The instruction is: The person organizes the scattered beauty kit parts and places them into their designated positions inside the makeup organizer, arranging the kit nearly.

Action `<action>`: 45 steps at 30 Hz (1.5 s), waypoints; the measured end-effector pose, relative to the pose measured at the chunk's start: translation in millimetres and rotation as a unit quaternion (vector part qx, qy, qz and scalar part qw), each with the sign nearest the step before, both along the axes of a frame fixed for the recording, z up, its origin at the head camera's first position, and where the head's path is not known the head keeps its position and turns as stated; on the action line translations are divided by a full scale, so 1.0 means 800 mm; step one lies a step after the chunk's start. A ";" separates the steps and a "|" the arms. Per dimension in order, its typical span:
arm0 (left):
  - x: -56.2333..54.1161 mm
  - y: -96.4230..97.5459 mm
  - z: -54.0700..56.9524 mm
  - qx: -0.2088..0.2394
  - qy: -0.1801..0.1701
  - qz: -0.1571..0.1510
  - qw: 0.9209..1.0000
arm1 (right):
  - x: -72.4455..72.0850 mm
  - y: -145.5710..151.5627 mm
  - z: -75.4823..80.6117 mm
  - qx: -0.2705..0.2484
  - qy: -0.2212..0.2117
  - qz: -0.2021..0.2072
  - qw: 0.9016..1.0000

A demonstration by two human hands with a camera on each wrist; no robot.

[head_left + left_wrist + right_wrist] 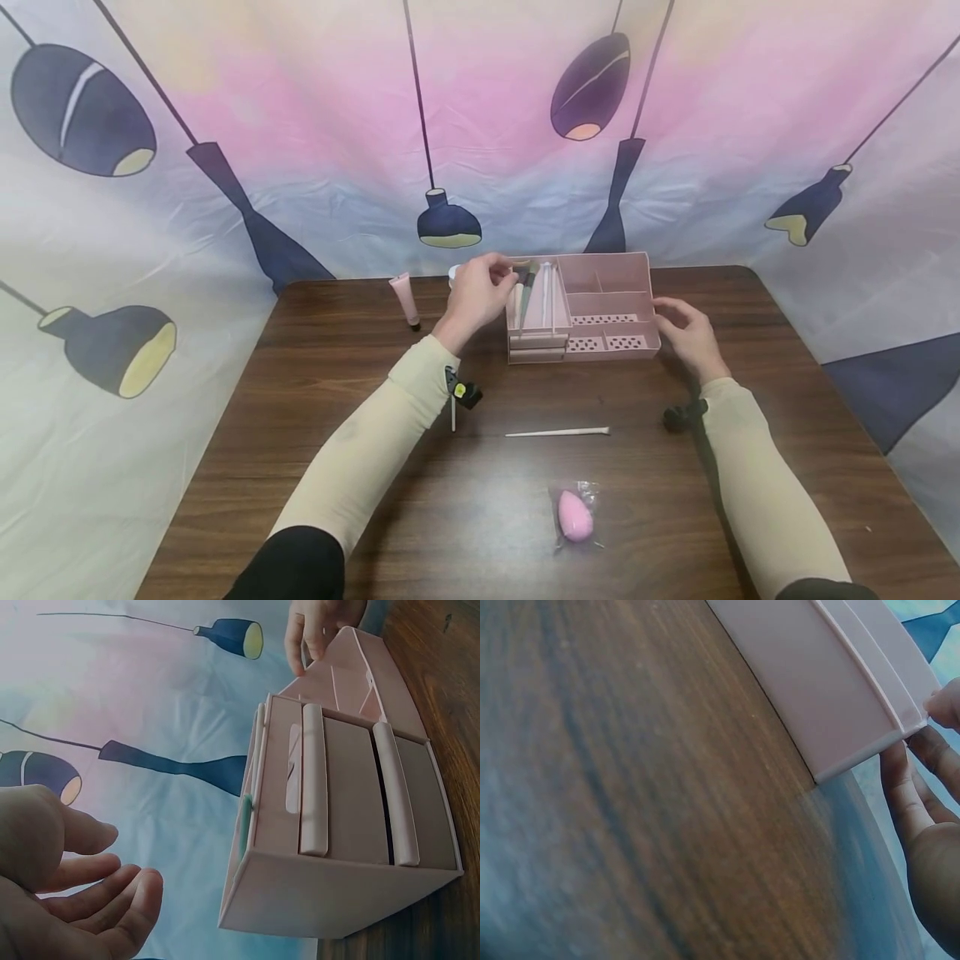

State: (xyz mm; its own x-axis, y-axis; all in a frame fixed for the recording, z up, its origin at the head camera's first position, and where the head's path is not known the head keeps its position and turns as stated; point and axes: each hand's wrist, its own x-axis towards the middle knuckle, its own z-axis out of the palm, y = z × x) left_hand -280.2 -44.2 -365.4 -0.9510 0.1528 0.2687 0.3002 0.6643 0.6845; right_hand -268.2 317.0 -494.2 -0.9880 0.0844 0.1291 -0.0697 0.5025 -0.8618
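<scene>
A pink desktop organizer [607, 275] with drawers and dotted slots stands at the back of the table. Several slim brushes [546, 292], one with a dark green part, lean in its left compartment. My left hand [480, 292] hovers at that compartment's left side. In the left wrist view, its fingers are loosely curved with nothing between them. At the organizer's right end, my right hand [690, 337] touches the side near the edge with thumb and fingertips. The right wrist view shows the thumb at the organizer's corner and the other fingers beside the end wall [855, 754].
Left of the organizer stands a pink squeeze tube [403, 298]; a white round item [453, 273] is mostly hidden by my left hand. A pale thin brush [557, 432] and a pink makeup sponge [575, 515] in clear wrap lie nearer. Another white stick [453, 414] shows beneath my left wrist.
</scene>
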 end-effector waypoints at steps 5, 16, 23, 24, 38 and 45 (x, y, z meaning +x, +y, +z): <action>0.006 -0.010 -0.001 -0.004 0.010 -0.004 1.000 | 0.000 0.000 0.000 -0.007 -0.008 -0.002 1.000; 0.022 -0.038 -0.015 -0.006 0.025 -0.007 1.000 | 0.000 0.000 0.001 -0.004 -0.011 -0.006 1.000; 0.031 -0.053 -0.026 -0.018 0.027 -0.002 0.999 | 0.001 0.000 0.002 0.001 -0.012 -0.007 1.000; 0.032 -0.055 -0.027 -0.021 0.026 -0.001 0.999 | 0.001 0.000 0.002 0.001 -0.011 -0.007 1.000; 0.043 -0.070 -0.040 -0.056 0.009 -0.002 0.998 | -0.001 -0.001 0.001 -0.011 -0.013 -0.008 1.000; 0.050 -0.076 -0.050 -0.070 0.012 0.001 0.997 | 0.000 -0.001 -0.002 -0.017 -0.008 -0.008 1.000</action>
State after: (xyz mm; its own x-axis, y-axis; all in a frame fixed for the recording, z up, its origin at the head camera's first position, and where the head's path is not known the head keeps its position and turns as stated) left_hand -240.2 -104.9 -405.5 -0.9447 0.1887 0.2681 0.3143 0.7539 0.5770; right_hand -268.0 316.2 -495.4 -0.9884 0.1038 0.1111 -0.0490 0.4745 -0.8789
